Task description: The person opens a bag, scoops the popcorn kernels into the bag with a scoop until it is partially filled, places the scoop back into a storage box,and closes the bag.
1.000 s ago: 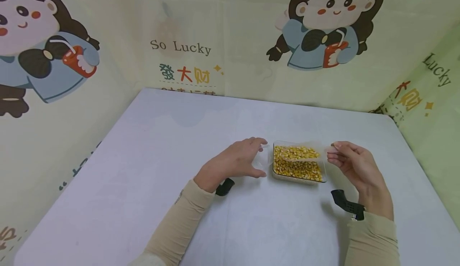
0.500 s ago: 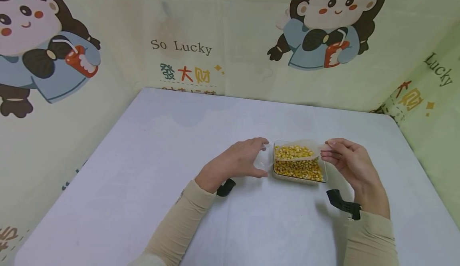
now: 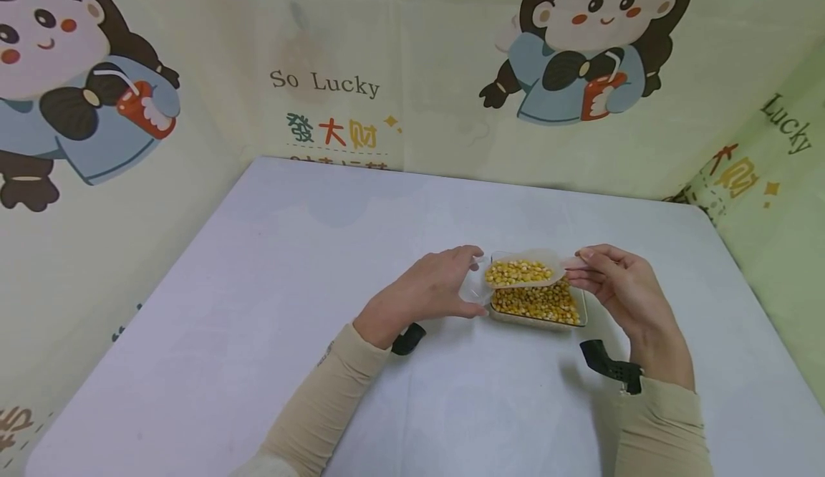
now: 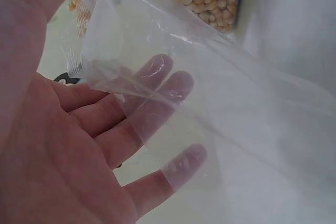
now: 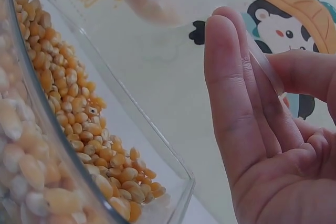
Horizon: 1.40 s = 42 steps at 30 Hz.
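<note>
A translucent scoop [image 3: 556,266] heaped with yellow corn kernels [image 3: 518,272] is over the left part of a clear rectangular container [image 3: 584,314]. My right hand [image 3: 634,294] pinches its handle between thumb and fingers, from the right. More corn kernels [image 5: 79,114] lie in the container. Left of it, my left hand [image 3: 422,287] curves round a clear plastic bag [image 3: 475,289], fingers and thumb spread apart at its mouth. Fingertips [image 4: 181,82] show through the film in the left wrist view. The scoop's tip reaches the bag's mouth; whether they touch I cannot tell.
All of this is on a white table [image 3: 271,305]. Behind and beside it hangs a cream backdrop [image 3: 445,126] with cartoon figures and lettering. Each wrist carries a black camera mount, such as the right one [image 3: 609,364].
My right hand has moved left with the loaded scoop, bringing its tip from above the container toward the bag. The left hand has shifted slightly right; the container stays put.
</note>
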Tool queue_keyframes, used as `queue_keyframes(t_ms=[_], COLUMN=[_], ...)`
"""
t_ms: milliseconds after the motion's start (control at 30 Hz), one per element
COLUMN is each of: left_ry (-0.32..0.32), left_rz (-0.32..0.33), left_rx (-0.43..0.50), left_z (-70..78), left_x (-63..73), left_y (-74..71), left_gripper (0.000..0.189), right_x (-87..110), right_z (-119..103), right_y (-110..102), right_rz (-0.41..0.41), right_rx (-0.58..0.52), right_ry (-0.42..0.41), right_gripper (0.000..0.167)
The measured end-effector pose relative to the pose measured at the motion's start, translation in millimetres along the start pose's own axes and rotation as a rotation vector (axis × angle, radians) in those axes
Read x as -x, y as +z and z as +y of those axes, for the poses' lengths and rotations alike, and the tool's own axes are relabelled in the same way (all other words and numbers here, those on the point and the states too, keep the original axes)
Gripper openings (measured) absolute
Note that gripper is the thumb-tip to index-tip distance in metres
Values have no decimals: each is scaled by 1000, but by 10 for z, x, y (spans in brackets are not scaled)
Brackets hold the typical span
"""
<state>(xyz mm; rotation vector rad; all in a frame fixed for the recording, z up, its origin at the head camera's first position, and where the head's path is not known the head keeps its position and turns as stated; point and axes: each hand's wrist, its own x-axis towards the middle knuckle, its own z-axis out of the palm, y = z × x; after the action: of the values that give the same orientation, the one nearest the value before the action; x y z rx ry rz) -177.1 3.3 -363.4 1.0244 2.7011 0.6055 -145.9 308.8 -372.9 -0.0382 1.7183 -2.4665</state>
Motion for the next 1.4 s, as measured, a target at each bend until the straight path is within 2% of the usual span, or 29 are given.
queue_keyframes(t_ms=[100, 400, 800, 1067, 1400], left_ry=[-6, -1, -21, -17, -32], left_rz=[1, 25, 17, 27, 14], left_rx=[-6, -44, -22, -13, 1], left_z=[8, 12, 41, 41, 55], left_x=[-1, -8, -9, -6, -14], left_y=[6, 26, 21, 24, 16], left_gripper=[84, 85, 82, 80, 80], right_x=[-2, -7, 8, 43, 73], right_z=[-1, -17, -41, -82, -132], right_y=[21, 97, 154, 224, 318], right_rz=[-7, 44, 14, 46, 146], right_rx=[6, 115, 145, 236, 431], right_ry=[3, 36, -2, -29, -46], right_gripper=[13, 11, 8, 19, 35])
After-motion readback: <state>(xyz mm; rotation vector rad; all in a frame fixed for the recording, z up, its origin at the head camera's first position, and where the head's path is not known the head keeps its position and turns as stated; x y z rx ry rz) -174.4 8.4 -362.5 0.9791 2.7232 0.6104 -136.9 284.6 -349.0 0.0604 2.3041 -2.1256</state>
